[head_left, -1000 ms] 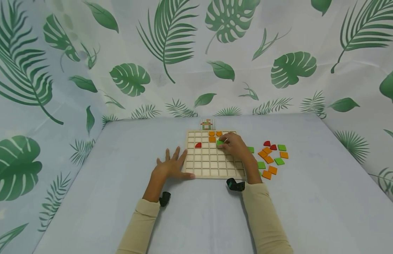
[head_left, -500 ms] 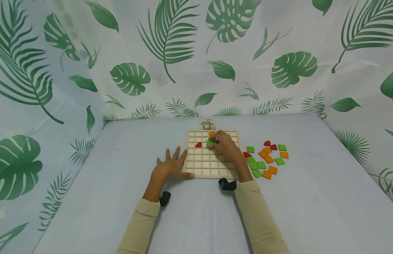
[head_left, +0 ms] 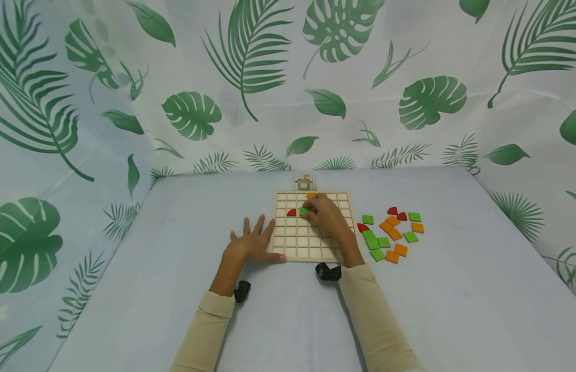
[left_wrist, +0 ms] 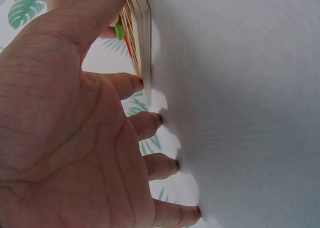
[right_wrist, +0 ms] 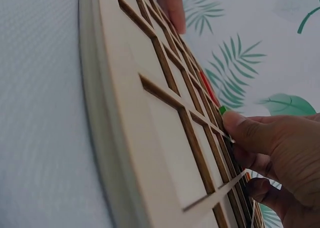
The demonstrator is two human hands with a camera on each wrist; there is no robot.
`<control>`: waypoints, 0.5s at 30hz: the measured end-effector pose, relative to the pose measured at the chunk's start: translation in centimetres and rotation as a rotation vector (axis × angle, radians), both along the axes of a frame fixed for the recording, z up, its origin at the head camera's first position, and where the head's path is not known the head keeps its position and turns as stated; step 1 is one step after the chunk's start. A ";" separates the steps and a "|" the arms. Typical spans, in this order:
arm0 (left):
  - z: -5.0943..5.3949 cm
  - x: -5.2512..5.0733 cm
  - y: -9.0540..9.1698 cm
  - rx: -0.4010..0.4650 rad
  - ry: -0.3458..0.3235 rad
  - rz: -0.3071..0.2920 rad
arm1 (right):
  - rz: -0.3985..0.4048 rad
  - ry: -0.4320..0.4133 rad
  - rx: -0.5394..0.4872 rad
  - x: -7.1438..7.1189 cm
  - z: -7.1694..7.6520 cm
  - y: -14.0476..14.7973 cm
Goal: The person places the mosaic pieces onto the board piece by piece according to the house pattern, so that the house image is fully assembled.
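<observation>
A wooden grid board (head_left: 291, 241) lies on the table. My right hand (head_left: 328, 216) is over its upper middle and pinches a green square tile (head_left: 304, 211) at a cell, just right of a red quarter-circle tile (head_left: 292, 213). In the right wrist view the thumb (right_wrist: 247, 133) presses the green tile's edge (right_wrist: 223, 109). An orange tile (head_left: 311, 196) shows in the top row, and the hand hides the cells near it. With fingers spread, my left hand (head_left: 248, 245) rests at the board's left side, thumb and index finger touching its edge.
Loose green (head_left: 384, 242), orange (head_left: 395, 234) and red (head_left: 392, 211) tiles lie scattered right of the board. A small pattern card (head_left: 305, 182) sits behind the board's far edge. Behind the table hangs a leaf-printed cloth (head_left: 269, 103).
My right hand has moved left across the board with the green tile, from beside the orange tiles to the cell beside the red tile. The left hand has stayed in place.
</observation>
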State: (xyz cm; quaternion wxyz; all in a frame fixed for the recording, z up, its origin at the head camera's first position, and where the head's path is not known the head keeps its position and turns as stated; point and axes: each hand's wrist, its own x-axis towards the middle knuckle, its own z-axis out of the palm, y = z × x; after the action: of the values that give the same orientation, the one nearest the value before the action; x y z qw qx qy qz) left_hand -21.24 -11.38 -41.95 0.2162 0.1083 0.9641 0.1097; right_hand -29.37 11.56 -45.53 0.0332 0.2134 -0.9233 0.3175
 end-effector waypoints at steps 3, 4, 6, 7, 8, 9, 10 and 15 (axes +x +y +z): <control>0.0 0.0 0.0 -0.008 0.001 0.003 | -0.014 0.006 0.026 0.0 -0.1 -0.2; 0.0 0.0 0.0 -0.010 0.003 0.005 | -0.017 0.009 0.033 0.0 -0.1 -0.3; 0.0 0.0 0.1 -0.013 0.003 0.009 | -0.019 0.011 0.040 0.0 -0.2 -0.4; 0.0 0.0 0.1 -0.013 0.003 0.011 | -0.021 0.010 0.040 0.0 -0.2 -0.5; 0.0 0.0 0.1 -0.012 0.003 0.012 | -0.023 0.011 0.041 0.1 -0.1 -0.5; 0.0 0.0 0.1 -0.012 0.004 0.013 | -0.025 0.012 0.042 0.1 -0.1 -0.5; 0.0 0.0 0.1 -0.011 0.003 0.014 | -0.028 0.009 0.043 0.1 -0.1 -0.5; 0.0 0.0 0.1 -0.008 0.001 0.011 | -0.030 0.011 0.049 0.2 -0.2 -0.6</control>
State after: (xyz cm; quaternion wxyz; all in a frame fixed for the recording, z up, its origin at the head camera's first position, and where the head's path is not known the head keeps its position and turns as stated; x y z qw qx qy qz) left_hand -21.25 -11.29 -41.97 0.2154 0.1023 0.9652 0.1071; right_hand -29.19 11.01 -45.69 0.0378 0.2018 -0.9338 0.2931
